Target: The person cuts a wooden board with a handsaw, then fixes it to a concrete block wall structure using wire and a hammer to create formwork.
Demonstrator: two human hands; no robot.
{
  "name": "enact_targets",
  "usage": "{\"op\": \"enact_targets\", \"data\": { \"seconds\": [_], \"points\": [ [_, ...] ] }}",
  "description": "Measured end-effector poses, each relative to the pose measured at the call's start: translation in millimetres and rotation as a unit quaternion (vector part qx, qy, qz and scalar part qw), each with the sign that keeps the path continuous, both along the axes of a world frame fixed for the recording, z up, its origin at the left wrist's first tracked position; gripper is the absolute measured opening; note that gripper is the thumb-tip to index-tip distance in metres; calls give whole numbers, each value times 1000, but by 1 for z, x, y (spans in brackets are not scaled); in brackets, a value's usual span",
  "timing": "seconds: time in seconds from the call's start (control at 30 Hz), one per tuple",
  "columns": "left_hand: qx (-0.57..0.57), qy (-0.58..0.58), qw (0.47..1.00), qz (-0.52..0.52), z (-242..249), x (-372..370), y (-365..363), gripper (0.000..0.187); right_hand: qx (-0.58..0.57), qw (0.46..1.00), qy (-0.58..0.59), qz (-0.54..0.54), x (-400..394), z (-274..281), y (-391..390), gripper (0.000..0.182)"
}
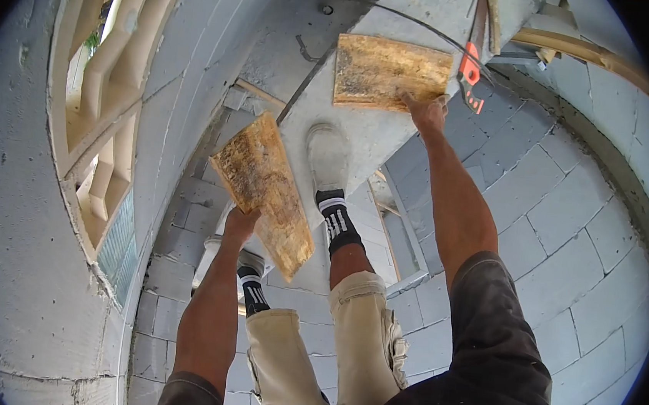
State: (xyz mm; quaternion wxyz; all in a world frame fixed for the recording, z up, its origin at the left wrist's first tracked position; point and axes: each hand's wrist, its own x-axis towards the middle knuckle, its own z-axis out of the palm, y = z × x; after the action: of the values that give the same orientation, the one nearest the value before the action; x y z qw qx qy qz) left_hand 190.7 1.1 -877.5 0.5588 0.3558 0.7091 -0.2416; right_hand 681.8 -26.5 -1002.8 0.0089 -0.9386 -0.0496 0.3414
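Note:
My left hand (241,224) grips the lower left edge of a rough, stained wooden board (265,190), which is tilted over the area beside my shoes. A second weathered wooden board (390,73) is held at its lower right corner by my right hand (427,111), over the grey concrete ledge. Close to the right of that board lies a hand saw (471,65) with an orange-red and black handle, its blade pointing away from me. One grey shoe (328,156) stands on the ledge between the two boards.
A grey block wall (560,246) curves round on the right. To the left, a plastered wall (1,197) holds a pale openwork vent block (115,84). A thin dark rod (410,17) crosses the ledge (305,116) at the top. Wooden strips lie near the upper right.

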Motion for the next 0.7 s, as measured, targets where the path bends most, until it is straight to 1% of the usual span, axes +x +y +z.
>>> {"op": "enact_targets", "data": {
  "seconds": [0.07,0.1,0.17,0.2,0.27,0.3,0.33,0.37,0.4,0.43,0.47,0.5,0.53,0.57,0.6,0.67,0.7],
  "points": [
    [43,-13,998,50,-28,-25,-25,63,-68,997,-13,-18,-16,38,30,135],
    [62,9,998,27,-25,-22,-24,67,-89,995,12,-32,-13,43,29,140],
    [106,56,993,-20,-16,-3,-25,77,-98,995,5,-25,-14,36,17,126],
    [99,73,992,-27,-5,4,-25,80,-100,995,-1,-23,-15,34,13,118],
    [85,95,991,-46,17,19,-22,85,34,988,136,-59,-8,43,2,95],
    [84,85,992,-46,20,26,-19,81,98,973,192,-79,-1,52,-6,84],
    [83,66,994,-17,34,31,-17,80,315,924,191,-104,-26,7,-55,60],
    [77,43,996,13,56,33,-20,80,226,951,162,-133,-37,24,-54,64],
    [70,24,996,43,82,37,-22,80,173,964,155,-131,-49,59,-45,64],
    [43,28,995,84,104,43,-19,78,214,959,144,-117,-64,70,-51,63],
    [14,9,992,128,131,50,-13,77,250,924,204,-204,-80,114,-38,63],
    [-12,-9,985,170,161,58,-6,76,286,875,265,-287,-95,165,-23,63],
    [-36,-25,977,210,195,67,1,76,293,860,288,-304,-107,202,-21,62],
    [-59,-22,972,225,227,77,10,77,299,843,311,-320,-120,236,-20,62],
    [-46,-62,960,270,253,85,16,76,306,826,336,-334,-131,268,-21,61],
    [-16,-135,923,359,312,92,18,75,319,793,431,-289,-146,334,-33,60],
    [-8,-151,902,404,338,93,17,72,320,781,472,-254,-152,366,-36,60]
  ]
}}
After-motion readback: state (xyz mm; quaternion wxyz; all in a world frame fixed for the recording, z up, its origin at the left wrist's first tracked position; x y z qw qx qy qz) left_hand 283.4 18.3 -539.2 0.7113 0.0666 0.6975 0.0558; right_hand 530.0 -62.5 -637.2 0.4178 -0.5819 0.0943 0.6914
